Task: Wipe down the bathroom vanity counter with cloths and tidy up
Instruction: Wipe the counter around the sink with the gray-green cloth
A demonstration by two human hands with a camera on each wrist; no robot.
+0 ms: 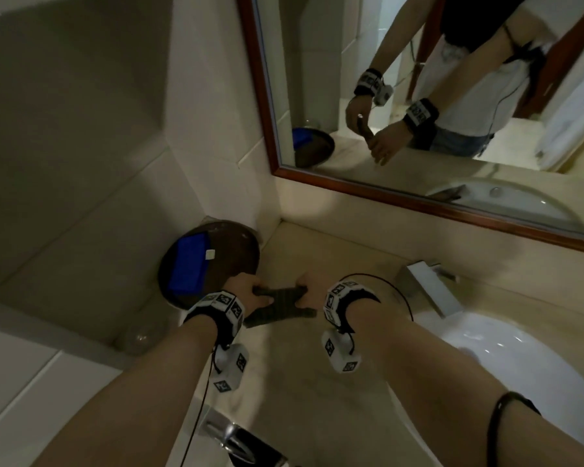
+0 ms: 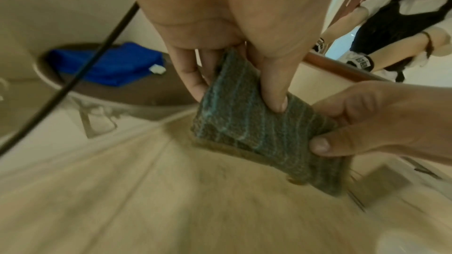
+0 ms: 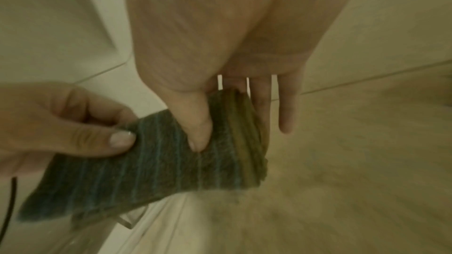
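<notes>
A folded dark green striped cloth [image 1: 280,306] hangs just above the beige vanity counter [image 1: 317,382], held between both hands. My left hand [image 1: 258,293] pinches its left end, thumb on top and fingers behind, as the left wrist view shows on the cloth [image 2: 257,138]. My right hand [image 1: 305,293] pinches the other end; in the right wrist view its thumb presses the cloth [image 3: 146,171] against the fingers behind. A folded blue cloth [image 1: 189,264] lies on a round brown tray [image 1: 236,244] in the back left corner, just beyond my left hand.
A white sink basin [image 1: 520,358] sits to the right, with a chrome faucet [image 1: 429,288] behind it. A wood-framed mirror [image 1: 418,96] hangs above the counter. A clear glass [image 1: 142,335] stands by the left wall. A chrome fixture [image 1: 236,436] is at the bottom edge.
</notes>
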